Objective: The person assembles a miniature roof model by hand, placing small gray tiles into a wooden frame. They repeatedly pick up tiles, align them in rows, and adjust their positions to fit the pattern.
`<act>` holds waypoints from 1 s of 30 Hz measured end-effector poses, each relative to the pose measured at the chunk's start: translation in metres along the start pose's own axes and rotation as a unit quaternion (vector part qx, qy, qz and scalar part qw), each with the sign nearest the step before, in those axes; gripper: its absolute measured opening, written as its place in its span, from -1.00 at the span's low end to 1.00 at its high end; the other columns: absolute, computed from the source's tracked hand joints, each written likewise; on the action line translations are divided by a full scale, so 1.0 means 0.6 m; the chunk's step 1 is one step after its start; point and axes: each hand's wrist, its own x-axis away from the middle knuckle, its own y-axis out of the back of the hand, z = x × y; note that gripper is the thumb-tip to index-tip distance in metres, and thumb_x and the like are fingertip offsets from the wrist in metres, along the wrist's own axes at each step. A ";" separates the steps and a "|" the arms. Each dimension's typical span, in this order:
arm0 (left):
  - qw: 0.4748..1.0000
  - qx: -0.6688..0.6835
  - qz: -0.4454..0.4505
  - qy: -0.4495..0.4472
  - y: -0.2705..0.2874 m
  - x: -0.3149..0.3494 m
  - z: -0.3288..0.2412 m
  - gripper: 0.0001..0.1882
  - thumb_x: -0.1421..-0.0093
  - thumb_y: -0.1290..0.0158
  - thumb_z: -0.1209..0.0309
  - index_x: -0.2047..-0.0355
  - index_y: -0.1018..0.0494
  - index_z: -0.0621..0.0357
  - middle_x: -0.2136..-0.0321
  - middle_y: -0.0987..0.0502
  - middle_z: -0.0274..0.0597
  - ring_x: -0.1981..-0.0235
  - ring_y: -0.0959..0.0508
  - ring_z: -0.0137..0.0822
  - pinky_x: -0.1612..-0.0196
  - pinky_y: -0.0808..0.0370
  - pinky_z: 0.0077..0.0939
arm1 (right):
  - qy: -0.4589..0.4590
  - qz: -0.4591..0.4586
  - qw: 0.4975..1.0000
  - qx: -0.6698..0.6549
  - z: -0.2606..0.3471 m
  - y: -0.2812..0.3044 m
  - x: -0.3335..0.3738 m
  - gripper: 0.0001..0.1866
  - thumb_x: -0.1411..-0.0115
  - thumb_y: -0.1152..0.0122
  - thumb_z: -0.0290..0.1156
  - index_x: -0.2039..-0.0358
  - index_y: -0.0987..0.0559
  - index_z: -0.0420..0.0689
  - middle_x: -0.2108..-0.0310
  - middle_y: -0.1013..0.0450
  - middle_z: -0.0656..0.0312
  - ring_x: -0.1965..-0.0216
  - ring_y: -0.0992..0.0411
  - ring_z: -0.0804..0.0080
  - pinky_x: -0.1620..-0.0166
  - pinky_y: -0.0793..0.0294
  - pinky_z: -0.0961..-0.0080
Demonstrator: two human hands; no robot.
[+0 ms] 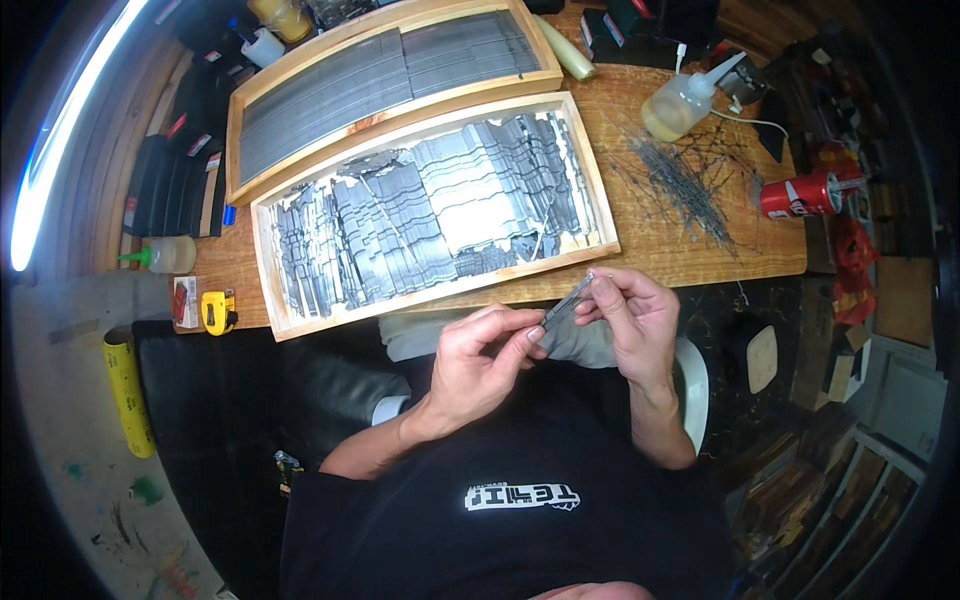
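Pinching a slim grey piece [566, 311] with left hand [478, 352] and right hand [634, 318], kinda slantwise; holding it near a wooden tray [440, 294]

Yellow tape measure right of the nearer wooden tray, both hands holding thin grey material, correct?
No: the head view shows the yellow tape measure left of the nearer wooden tray. The left hand and right hand do hold thin grey material.
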 end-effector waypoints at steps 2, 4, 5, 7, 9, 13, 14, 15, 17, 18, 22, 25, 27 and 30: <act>1.000 0.004 0.008 0.000 -0.001 0.003 0.005 -0.82 -0.36 -0.21 0.64 0.05 -0.65 0.40 0.30 -0.69 -0.09 0.34 -0.76 -0.33 0.36 -0.71 -0.58 | -0.009 -0.005 1.000 0.013 0.003 0.002 0.003 -0.78 -0.44 -0.30 -0.50 0.02 -0.65 -0.39 0.30 -0.65 0.10 0.34 -0.65 0.50 0.25 -0.73 0.57; 1.000 -0.003 0.018 -0.014 -0.001 0.003 0.003 -0.80 -0.35 -0.21 0.63 0.03 -0.65 0.38 0.33 -0.68 -0.12 0.36 -0.75 -0.37 0.36 -0.68 -0.58 | -0.006 0.006 1.000 0.009 0.001 -0.003 0.003 -0.79 -0.42 -0.31 -0.54 0.01 -0.64 -0.39 0.30 -0.65 0.11 0.34 -0.65 0.51 0.25 -0.72 0.58; 0.999 -0.016 0.025 -0.019 0.000 0.003 0.002 -0.79 -0.34 -0.23 0.63 0.02 -0.65 0.38 0.33 -0.69 -0.11 0.36 -0.75 -0.37 0.36 -0.68 -0.58 | -0.003 0.011 1.000 0.007 -0.001 -0.006 0.002 -0.79 -0.41 -0.31 -0.55 0.00 -0.64 -0.38 0.30 -0.65 0.12 0.34 -0.64 0.52 0.26 -0.72 0.59; 0.998 -0.044 0.038 -0.029 0.003 0.004 0.000 -0.77 -0.32 -0.25 0.63 0.01 -0.65 0.38 0.32 -0.69 -0.08 0.36 -0.75 -0.36 0.35 -0.67 -0.57 | -0.002 0.003 1.000 0.010 -0.003 -0.007 0.005 -0.79 -0.40 -0.32 -0.58 0.00 -0.62 -0.38 0.31 -0.65 0.13 0.34 -0.64 0.53 0.26 -0.71 0.60; 0.996 -0.060 0.050 -0.048 0.004 0.008 0.006 -0.74 -0.30 -0.28 0.63 0.01 -0.64 0.38 0.32 -0.69 -0.06 0.37 -0.75 -0.35 0.34 -0.66 -0.55 | 0.006 -0.020 1.000 0.000 0.001 -0.021 0.006 -0.77 -0.38 -0.35 -0.58 0.00 -0.60 -0.37 0.32 -0.65 0.15 0.35 -0.64 0.55 0.28 -0.70 0.61; 0.991 -0.098 0.037 -0.085 0.003 0.008 0.016 -0.71 -0.23 -0.30 0.67 0.02 -0.64 0.38 0.31 -0.69 -0.04 0.36 -0.74 -0.30 0.31 -0.66 -0.50 | 0.023 -0.014 0.996 0.080 -0.005 -0.015 0.012 -0.77 -0.38 -0.35 -0.58 0.00 -0.59 -0.37 0.32 -0.65 0.14 0.35 -0.64 0.55 0.28 -0.70 0.61; 0.988 -0.113 0.033 -0.099 0.004 0.005 0.016 -0.70 -0.23 -0.30 0.69 0.02 -0.64 0.37 0.31 -0.69 -0.04 0.36 -0.73 -0.29 0.31 -0.66 -0.49 | 0.033 -0.020 0.995 0.095 -0.008 -0.013 0.012 -0.78 -0.38 -0.35 -0.58 0.01 -0.59 -0.37 0.32 -0.65 0.13 0.35 -0.64 0.54 0.28 -0.70 0.60; 0.989 -0.109 0.029 -0.100 0.003 0.003 0.015 -0.72 -0.23 -0.29 0.70 0.04 -0.65 0.38 0.31 -0.69 -0.04 0.37 -0.73 -0.29 0.31 -0.66 -0.50 | 0.042 -0.025 0.993 0.111 -0.010 -0.011 0.012 -0.78 -0.38 -0.35 -0.58 0.02 -0.59 -0.37 0.33 -0.65 0.13 0.34 -0.65 0.54 0.28 -0.71 0.60; 0.989 -0.101 0.022 -0.102 0.000 -0.001 0.008 -0.75 -0.23 -0.28 0.73 0.08 -0.66 0.38 0.32 -0.69 -0.03 0.40 -0.74 -0.30 0.32 -0.67 -0.53 | 0.020 -0.017 0.999 0.040 -0.006 -0.010 0.012 -0.80 -0.38 -0.35 -0.58 0.05 -0.58 -0.37 0.32 -0.65 0.11 0.34 -0.66 0.51 0.26 -0.73 0.58; 0.982 -0.129 0.026 -0.136 0.000 -0.006 0.002 -0.74 -0.22 -0.27 0.74 0.06 -0.65 0.38 0.32 -0.69 -0.03 0.38 -0.73 -0.26 0.31 -0.66 -0.50 | 0.009 -0.014 1.000 0.005 -0.005 -0.009 0.012 -0.80 -0.38 -0.35 -0.57 0.06 -0.57 -0.37 0.31 -0.65 0.10 0.34 -0.66 0.49 0.26 -0.74 0.57; 0.963 -0.183 0.037 -0.194 -0.003 -0.021 -0.020 -0.71 -0.21 -0.24 0.75 0.06 -0.64 0.35 0.33 -0.67 0.00 0.35 -0.72 -0.13 0.27 -0.63 -0.40 | 0.017 -0.039 0.999 -0.031 -0.001 0.002 0.006 -0.85 -0.38 -0.34 -0.57 0.13 -0.56 -0.35 0.29 -0.65 0.05 0.34 -0.68 0.42 0.22 -0.78 0.51; 0.959 -0.201 0.041 -0.198 -0.003 -0.034 -0.034 -0.74 -0.20 -0.25 0.73 0.08 -0.65 0.34 0.34 -0.66 0.00 0.34 -0.72 -0.08 0.27 -0.62 -0.35 | 0.016 -0.051 0.997 -0.064 -0.003 -0.001 0.005 -0.86 -0.39 -0.34 -0.57 0.16 -0.55 -0.34 0.29 -0.65 0.04 0.34 -0.69 0.39 0.21 -0.79 0.48; 0.963 -0.203 0.050 -0.172 0.004 -0.040 -0.042 -0.76 -0.20 -0.26 0.72 0.11 -0.66 0.33 0.36 -0.66 0.01 0.34 -0.71 -0.02 0.28 -0.61 -0.29 | 0.007 -0.046 0.997 -0.069 -0.004 -0.002 0.004 -0.86 -0.39 -0.34 -0.56 0.17 -0.55 -0.33 0.30 -0.65 0.03 0.33 -0.69 0.37 0.19 -0.81 0.45; 0.939 -0.272 0.061 -0.201 0.017 -0.065 -0.071 -0.76 -0.17 -0.28 0.74 0.15 -0.68 0.33 0.42 -0.67 -0.08 0.48 -0.68 -0.21 0.39 -0.58 -0.44 | 0.017 -0.035 0.998 -0.050 -0.005 0.001 -0.004 -0.85 -0.40 -0.33 -0.53 0.12 -0.56 -0.33 0.29 -0.65 0.05 0.36 -0.66 0.43 0.23 -0.77 0.51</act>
